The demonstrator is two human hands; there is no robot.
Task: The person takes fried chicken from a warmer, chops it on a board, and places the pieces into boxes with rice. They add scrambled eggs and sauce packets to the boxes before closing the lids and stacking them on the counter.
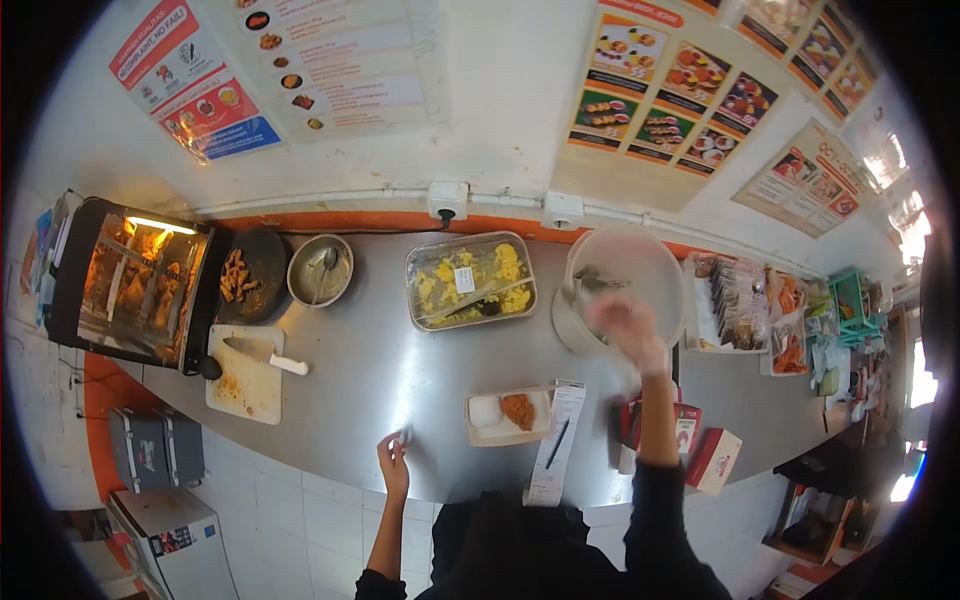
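Observation:
My right hand [628, 328] is stretched over the front of a large round white tub [568, 325], smeared by motion, so its fingers and anything in them cannot be made out. Dark utensils [598, 280] rest inside the tub. Near the counter's front edge, my left hand [393, 452] has its fingers pressed together on something small and whitish that I cannot make out. Between my hands lies an open food box [490, 436] with white rice [484, 412] and a brown fried piece [518, 410]. A paper slip [557, 450] with a pen [557, 443] lies right beside it.
A covered tray of yellow food [470, 282] stands at the back. To the left are a metal bowl [320, 270], a dark pan [258, 262], a cutting board [232, 395] with a knife [268, 355], and a lit display warmer [135, 285]. Red boxes [712, 460] and packets [735, 300] are right.

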